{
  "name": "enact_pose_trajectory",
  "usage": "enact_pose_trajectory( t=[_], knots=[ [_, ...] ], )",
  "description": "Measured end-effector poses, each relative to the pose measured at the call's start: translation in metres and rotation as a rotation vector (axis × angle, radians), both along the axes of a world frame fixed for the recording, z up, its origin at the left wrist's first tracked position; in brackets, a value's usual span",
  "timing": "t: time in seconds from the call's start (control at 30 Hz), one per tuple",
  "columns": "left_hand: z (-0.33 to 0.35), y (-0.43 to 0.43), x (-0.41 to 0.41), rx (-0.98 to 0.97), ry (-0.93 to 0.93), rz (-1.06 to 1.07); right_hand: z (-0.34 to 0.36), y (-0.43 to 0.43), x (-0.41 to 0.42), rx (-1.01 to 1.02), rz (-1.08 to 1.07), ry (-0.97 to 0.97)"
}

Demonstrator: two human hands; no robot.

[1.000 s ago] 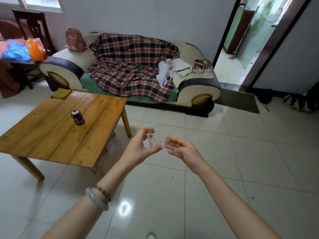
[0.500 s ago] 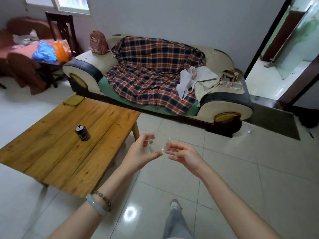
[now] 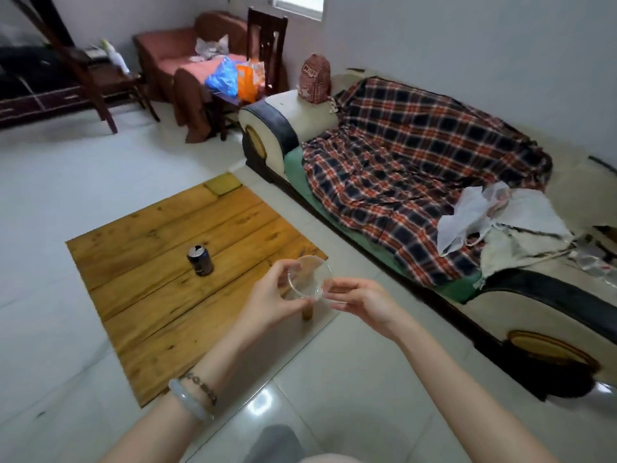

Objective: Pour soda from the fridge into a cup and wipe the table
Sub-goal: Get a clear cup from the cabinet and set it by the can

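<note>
The left hand (image 3: pixel 270 302) and the right hand (image 3: pixel 364 300) meet in front of the person, both gripped on a small clear glass cup (image 3: pixel 309 277). The left hand's thumb and fingers press against the cup's left wall, with the fingertips up near the rim; the right hand's fingers pinch its lower right edge. The cup is held upright, tilted a little toward the camera, in the air over the near right corner of the desk (image 3: pixel 160 295), and it looks empty. The left wrist wears a pale bangle (image 3: pixel 187 401) and a beaded bracelet (image 3: pixel 202 387).

On the wooden desk, left of the hands and well apart from them, a dark soda can (image 3: pixel 200 260) stands upright with its top opened. At the desk's far corner lies a folded yellow-green cloth (image 3: pixel 223 183), flat on the planks. One desk leg shows just below the hands.

Beyond the desk, to the right, a cream and black sofa (image 3: pixel 293 128) runs along the wall, covered by a plaid blanket (image 3: pixel 417 168). White cloths and bags (image 3: pixel 484 218) lie heaped on the blanket's near end. A small reddish backpack (image 3: pixel 315 78) stands on the sofa's far arm. Behind it, blue and orange plastic bags (image 3: pixel 233 78) sit on a side table next to a dark wooden chair (image 3: pixel 267 38). The floor is pale glossy tile (image 3: pixel 50 195).
</note>
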State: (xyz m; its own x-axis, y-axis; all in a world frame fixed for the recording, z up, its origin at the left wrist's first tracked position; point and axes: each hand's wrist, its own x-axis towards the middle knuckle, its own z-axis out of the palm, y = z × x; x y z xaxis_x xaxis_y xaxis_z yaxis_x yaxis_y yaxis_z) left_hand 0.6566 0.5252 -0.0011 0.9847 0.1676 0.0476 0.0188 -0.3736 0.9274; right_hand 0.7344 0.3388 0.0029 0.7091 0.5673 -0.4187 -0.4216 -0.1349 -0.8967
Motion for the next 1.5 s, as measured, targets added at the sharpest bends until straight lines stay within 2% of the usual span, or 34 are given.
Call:
enact_pose_trajectory(
  t=[0.2,0.63,0.97,1.1,1.27,1.5],
  knots=[
    [-0.025,0.035,0.055,0.007,0.022,0.203,-0.024,0.052,0.083,-0.011,0.149,0.010],
    [-0.041,0.151,0.218,-0.012,0.072,0.413,-0.041,0.198,0.275,-0.109,0.339,-0.028],
    [-0.079,0.201,0.272,-0.064,0.159,0.588,-0.075,0.275,0.344,-0.154,0.440,0.041],
    [-0.121,0.214,0.285,-0.111,0.238,0.665,-0.117,0.299,0.363,-0.184,0.506,0.082],
    [-0.188,0.223,0.303,-0.175,0.335,0.752,-0.185,0.323,0.380,-0.235,0.467,0.141],
    [-0.296,0.226,0.309,-0.245,0.367,0.864,-0.278,0.344,0.386,-0.313,0.593,0.011]
  ],
)
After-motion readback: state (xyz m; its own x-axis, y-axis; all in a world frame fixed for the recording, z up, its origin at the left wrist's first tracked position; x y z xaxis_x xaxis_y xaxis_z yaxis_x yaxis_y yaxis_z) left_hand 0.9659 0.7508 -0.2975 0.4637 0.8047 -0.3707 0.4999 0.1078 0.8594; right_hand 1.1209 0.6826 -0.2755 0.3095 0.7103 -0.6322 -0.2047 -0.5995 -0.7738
